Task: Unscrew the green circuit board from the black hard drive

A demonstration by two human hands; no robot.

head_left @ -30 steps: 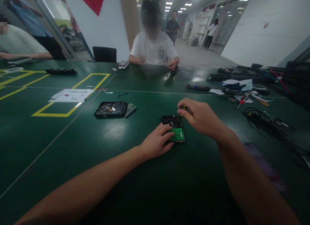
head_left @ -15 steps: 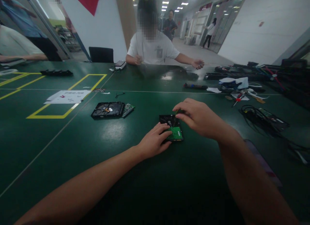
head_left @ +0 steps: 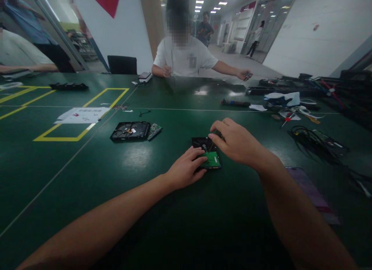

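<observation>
A black hard drive [head_left: 202, 142] with a green circuit board [head_left: 212, 160] lies on the green table [head_left: 139, 177] in front of me. My left hand [head_left: 186, 170] rests on its near left edge, fingers stretched flat on the board, holding nothing. My right hand [head_left: 236, 142] hovers over the drive's far right corner. Its fingers are pinched on a small screwdriver that they almost wholly hide; only a dark bit shows at the fingertips.
A second opened drive [head_left: 130, 130] with a loose board [head_left: 155, 130] lies to the left, beside a paper sheet [head_left: 83, 115] and yellow tape lines. Cables [head_left: 316, 144], a red-handled tool [head_left: 286, 120] and clutter lie right. A person [head_left: 186, 56] sits opposite.
My right hand has sunk lower over the drive's far corner, and the screwdriver's yellow-black handle is now hidden. The person opposite has stretched an arm out to the right.
</observation>
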